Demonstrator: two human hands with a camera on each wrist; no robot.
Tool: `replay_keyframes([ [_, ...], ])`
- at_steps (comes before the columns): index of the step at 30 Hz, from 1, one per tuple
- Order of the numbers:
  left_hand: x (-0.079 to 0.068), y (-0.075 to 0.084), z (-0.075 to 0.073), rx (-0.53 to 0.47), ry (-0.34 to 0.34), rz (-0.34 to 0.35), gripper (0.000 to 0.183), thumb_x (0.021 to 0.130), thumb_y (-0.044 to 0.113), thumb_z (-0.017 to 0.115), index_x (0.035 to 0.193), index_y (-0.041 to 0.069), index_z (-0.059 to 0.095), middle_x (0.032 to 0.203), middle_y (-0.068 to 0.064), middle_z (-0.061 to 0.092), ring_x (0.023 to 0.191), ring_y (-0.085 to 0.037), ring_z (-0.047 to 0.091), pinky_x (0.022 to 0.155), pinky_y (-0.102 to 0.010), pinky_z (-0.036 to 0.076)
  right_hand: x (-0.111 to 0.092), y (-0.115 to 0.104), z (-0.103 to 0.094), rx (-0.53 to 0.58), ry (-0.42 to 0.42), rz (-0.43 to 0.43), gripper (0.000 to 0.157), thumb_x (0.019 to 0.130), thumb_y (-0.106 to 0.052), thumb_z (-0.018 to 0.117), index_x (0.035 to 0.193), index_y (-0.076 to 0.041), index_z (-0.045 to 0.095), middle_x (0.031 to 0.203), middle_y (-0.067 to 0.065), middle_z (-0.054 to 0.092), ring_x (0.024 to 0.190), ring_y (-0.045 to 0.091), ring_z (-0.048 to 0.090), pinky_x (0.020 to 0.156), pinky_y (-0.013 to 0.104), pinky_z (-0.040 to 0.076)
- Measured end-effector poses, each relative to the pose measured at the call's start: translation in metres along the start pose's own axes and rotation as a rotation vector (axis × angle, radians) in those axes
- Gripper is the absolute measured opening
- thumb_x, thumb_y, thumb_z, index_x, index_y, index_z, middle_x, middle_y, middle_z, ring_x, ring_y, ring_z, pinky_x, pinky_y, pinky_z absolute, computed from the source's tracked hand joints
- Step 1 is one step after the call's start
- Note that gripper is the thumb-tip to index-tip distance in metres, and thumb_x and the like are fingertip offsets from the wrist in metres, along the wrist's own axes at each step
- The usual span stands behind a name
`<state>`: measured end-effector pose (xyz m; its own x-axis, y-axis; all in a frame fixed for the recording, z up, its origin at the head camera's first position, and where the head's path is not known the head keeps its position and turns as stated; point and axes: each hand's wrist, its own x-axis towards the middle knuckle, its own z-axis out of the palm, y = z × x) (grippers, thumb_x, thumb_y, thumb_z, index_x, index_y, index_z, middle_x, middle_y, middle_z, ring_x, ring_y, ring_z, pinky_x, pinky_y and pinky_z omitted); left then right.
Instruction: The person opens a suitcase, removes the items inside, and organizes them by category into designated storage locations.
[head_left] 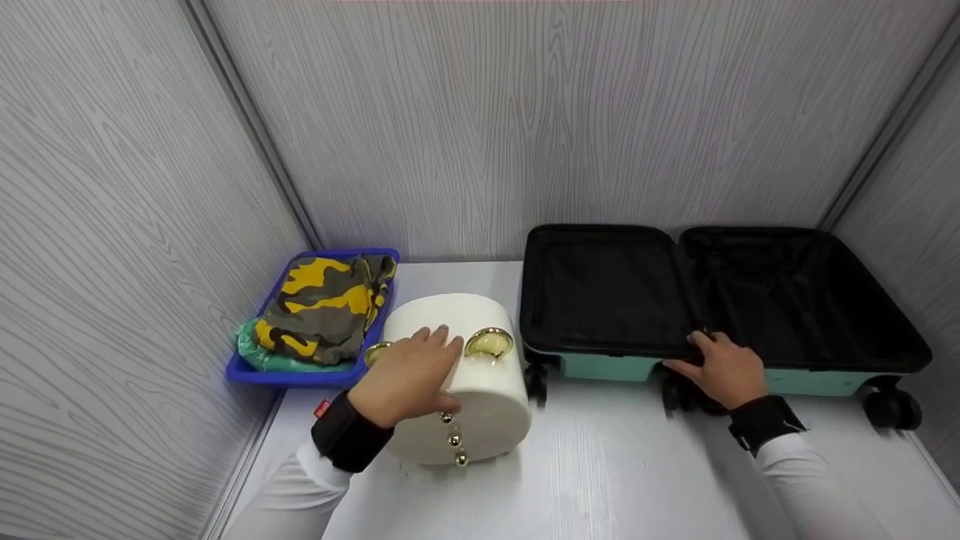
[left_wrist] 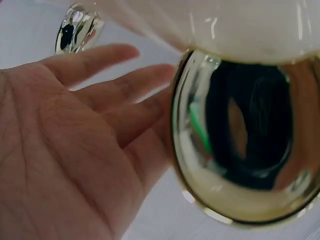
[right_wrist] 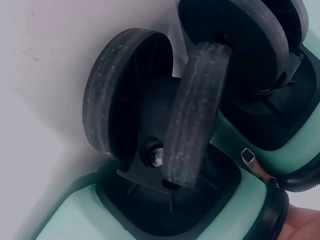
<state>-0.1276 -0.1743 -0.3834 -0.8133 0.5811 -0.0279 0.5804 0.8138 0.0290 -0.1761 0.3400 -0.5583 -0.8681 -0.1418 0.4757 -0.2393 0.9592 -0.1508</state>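
Note:
A white rounded box (head_left: pixel 457 307) has two gold rings (head_left: pixel 489 343) on its upper side and a row of gold balls (head_left: pixel 454 439) down the front. My left hand (head_left: pixel 412 375) lies over this box, fingers spread and fairly straight. One large gold ring (left_wrist: pixel 245 145) fills much of the left wrist view, close to the fingertips. To the right, a mint-green suitcase (head_left: pixel 607 367) lies opened flat, its black inside facing up. My right hand (head_left: pixel 727 371) grips the suitcase's front edge near the middle hinge, thumb below the rim and fingers over it.
At the left a blue tray (head_left: pixel 300 377) holds folded yellow-and-grey camouflage cloth (head_left: pixel 322 307) and a teal item in clear wrap (head_left: pixel 247 345). Black suitcase wheels (right_wrist: pixel 200 115) stick out towards the front. Wood-grain panels (head_left: pixel 465 127) enclose the white table at back and sides.

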Motion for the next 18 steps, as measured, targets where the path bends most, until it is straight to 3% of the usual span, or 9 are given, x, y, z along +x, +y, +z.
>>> replay_keyframes([
  [4, 0.006, -0.008, 0.000, -0.040, -0.027, 0.007, 0.087, 0.085, 0.042, 0.094, 0.152, 0.000, 0.058, 0.155, -0.030, 0.057, 0.140, -0.051, 0.057, 0.113, -0.062, 0.052, 0.000, -0.001, -0.002, 0.005, -0.038, 0.028, 0.060, 0.083, -0.050, 0.091, 0.121, -0.006, 0.075, 0.091, 0.027, 0.067, 0.045, 0.019, 0.032, 0.045, 0.035, 0.025],
  [9, 0.015, -0.021, -0.002, -0.002, -0.034, 0.018, 0.082, 0.089, 0.035, 0.089, 0.154, -0.002, 0.056, 0.158, -0.029, 0.055, 0.143, -0.049, 0.056, 0.111, -0.063, 0.053, -0.001, 0.000, -0.003, 0.005, -0.049, 0.038, 0.061, 0.084, -0.051, 0.090, 0.122, -0.005, 0.075, 0.092, 0.027, 0.068, 0.045, 0.021, 0.035, 0.045, 0.035, 0.027],
  [18, 0.043, -0.048, 0.009, 0.070, 0.057, -0.028, 0.060, 0.095, 0.008, 0.078, 0.147, -0.012, 0.057, 0.153, -0.032, 0.058, 0.143, -0.048, 0.058, 0.110, -0.058, 0.055, -0.001, -0.004, -0.002, 0.000, -0.078, 0.065, 0.062, 0.086, -0.052, 0.089, 0.125, -0.005, 0.075, 0.104, 0.032, 0.071, 0.048, 0.025, 0.042, 0.051, 0.046, 0.041],
])
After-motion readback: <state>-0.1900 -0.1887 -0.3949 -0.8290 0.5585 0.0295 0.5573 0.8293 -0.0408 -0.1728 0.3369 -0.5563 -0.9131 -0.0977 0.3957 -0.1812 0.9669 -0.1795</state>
